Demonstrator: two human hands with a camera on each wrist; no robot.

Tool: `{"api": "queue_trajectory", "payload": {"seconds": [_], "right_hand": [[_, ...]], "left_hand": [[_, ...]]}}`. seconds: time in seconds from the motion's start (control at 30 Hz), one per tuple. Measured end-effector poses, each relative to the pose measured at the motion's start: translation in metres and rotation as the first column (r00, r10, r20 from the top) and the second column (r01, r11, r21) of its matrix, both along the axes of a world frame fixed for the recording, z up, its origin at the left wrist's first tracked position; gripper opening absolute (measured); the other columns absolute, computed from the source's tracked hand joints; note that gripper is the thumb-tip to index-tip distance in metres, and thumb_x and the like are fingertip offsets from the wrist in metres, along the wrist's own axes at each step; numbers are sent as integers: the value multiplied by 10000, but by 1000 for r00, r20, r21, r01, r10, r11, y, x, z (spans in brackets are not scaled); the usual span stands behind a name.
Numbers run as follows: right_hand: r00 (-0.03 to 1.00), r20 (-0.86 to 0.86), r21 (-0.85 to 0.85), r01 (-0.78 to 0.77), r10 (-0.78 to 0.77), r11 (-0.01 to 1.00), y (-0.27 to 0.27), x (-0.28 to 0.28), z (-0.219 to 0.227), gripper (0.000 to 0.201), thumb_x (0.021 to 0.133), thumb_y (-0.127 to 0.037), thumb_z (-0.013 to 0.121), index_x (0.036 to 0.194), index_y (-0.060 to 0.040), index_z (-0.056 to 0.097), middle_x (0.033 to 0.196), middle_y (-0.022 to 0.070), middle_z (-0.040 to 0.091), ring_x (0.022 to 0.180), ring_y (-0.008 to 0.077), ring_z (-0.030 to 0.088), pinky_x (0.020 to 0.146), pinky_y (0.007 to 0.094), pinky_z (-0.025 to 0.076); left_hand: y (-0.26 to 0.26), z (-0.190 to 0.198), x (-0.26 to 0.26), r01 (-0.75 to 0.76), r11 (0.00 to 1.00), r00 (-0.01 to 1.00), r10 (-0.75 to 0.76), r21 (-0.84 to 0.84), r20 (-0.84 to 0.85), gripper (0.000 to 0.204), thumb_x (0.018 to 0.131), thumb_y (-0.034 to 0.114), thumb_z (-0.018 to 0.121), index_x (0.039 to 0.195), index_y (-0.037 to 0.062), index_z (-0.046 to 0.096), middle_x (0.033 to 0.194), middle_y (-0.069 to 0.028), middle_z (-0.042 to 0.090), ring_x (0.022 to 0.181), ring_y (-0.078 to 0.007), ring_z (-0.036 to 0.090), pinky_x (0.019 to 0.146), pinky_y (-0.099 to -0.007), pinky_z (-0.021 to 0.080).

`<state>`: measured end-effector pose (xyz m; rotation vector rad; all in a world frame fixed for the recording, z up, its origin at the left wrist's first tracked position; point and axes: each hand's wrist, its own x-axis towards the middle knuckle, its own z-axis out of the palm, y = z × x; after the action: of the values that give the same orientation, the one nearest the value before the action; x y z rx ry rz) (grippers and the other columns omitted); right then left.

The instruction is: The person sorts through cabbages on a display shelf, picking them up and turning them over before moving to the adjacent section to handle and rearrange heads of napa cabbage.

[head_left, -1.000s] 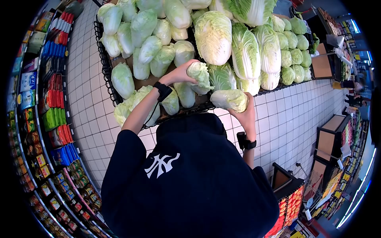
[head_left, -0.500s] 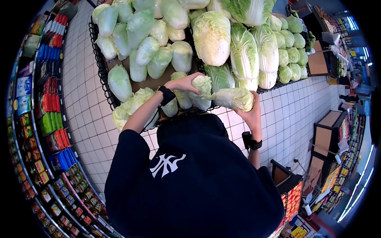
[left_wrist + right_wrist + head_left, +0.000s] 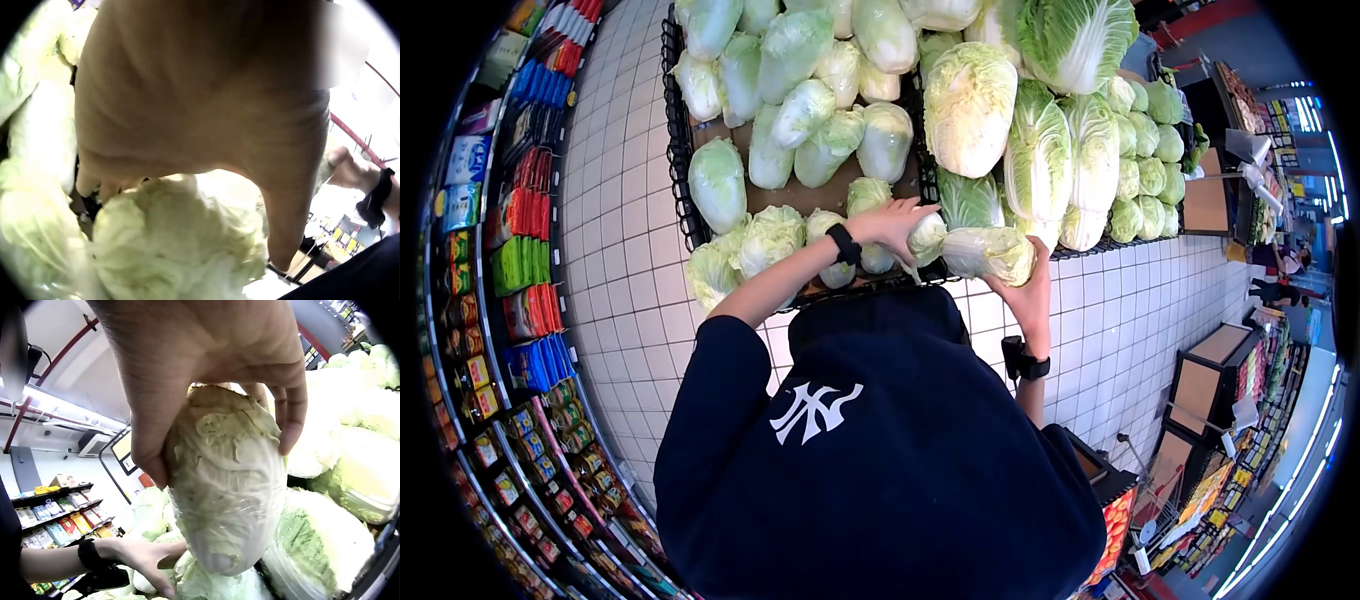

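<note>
In the head view my right hand (image 3: 1028, 290) grips the leafy end of a wrapped napa cabbage (image 3: 988, 252) at the front edge of the display. In the right wrist view this cabbage (image 3: 228, 481) shows whole, thumb on one side and fingers on the other. Left of it, my left hand (image 3: 887, 228) holds a second napa cabbage (image 3: 927, 240), whose end is close to the first one's base. The left wrist view has that hand (image 3: 206, 106) spread over its leafy top (image 3: 181, 237), thumb at the right, fingers partly hidden at the left.
Several wrapped napa cabbages (image 3: 718, 185) lie in the black-edged bin (image 3: 682, 175) ahead. Larger unwrapped ones (image 3: 970, 110) and round cabbages (image 3: 1148, 180) fill the right side. Packaged goods line a shelf (image 3: 525, 260) at the left. A tiled floor (image 3: 615, 200) runs between.
My left hand has come down toward the front edge with its cabbage, fingers now farther over it. My right hand still holds its cabbage, which has shifted slightly. The head view has turned a little.
</note>
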<state>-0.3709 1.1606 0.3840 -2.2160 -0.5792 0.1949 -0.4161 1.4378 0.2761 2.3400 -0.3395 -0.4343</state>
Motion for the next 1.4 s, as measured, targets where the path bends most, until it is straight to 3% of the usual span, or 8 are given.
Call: {"api": "queue_trajectory", "payload": {"seconds": [0.27,0.43,0.7,1.07,1.17,1.23,1.33,1.4], "right_hand": [[997,70,-46,-8,11,999,2,1,4,836,571,-182,859,1263,-13,423,1127,198,570,1045,365,565,894,409,468],[990,114,-65,-75,83,995,9,10,12,806,558,-184,847,1245,-10,462,1128,197,566,1056,371,554,906,408,461],[917,139,-295,-322,374,899,78,14,-20,825,572,-365,806,1260,-63,464,1067,183,583,965,375,600,791,436,512],[873,-184,-779,-410,451,475,164,29,-104,693,494,-463,822,964,-8,593,863,159,688,806,307,692,660,428,567],[883,-278,-903,-374,377,209,197,23,-108,467,537,-411,831,835,-66,734,842,73,716,730,251,699,519,501,566],[848,-354,-900,-423,394,102,209,20,-129,433,615,-372,786,895,-48,725,875,145,698,750,326,688,525,546,560],[860,-434,-872,-476,270,116,219,28,-154,395,670,-336,745,933,-41,722,932,194,688,781,407,672,532,570,553],[892,-305,-924,-362,333,122,223,25,-149,387,592,-314,813,915,-111,747,973,91,716,855,265,700,645,458,580]], "left_hand": [[-17,-11,-8,-246,969,960,248,-31,126,963,571,369,820,1357,46,368,1187,-226,488,1105,-403,488,961,-440,412],[29,40,-15,-260,866,940,327,-427,92,801,602,243,822,1285,39,456,1164,-159,546,1129,-297,517,971,-363,418],[94,102,-61,-464,861,826,505,-207,251,806,599,213,818,1297,43,450,1215,-153,534,1147,-294,514,996,-371,404],[99,106,-113,-584,788,764,615,-196,195,831,578,264,824,1302,91,453,1219,-173,519,1165,-351,477,1019,-409,381],[96,108,-117,-586,790,764,613,-182,201,825,584,264,823,1300,90,454,1231,-169,519,1182,-347,472,1027,-406,375],[96,108,-119,-587,782,764,621,-210,178,821,587,264,822,1299,87,455,1240,-166,519,1190,-345,470,1032,-407,371],[98,109,-120,-570,789,772,610,-230,178,818,588,265,823,1296,84,457,1228,-164,524,1184,-345,475,1028,-410,374],[97,114,-123,-577,788,769,613,-214,184,819,586,266,824,1296,84,458,1224,-165,526,1182,-343,477,1027,-409,376]]}}
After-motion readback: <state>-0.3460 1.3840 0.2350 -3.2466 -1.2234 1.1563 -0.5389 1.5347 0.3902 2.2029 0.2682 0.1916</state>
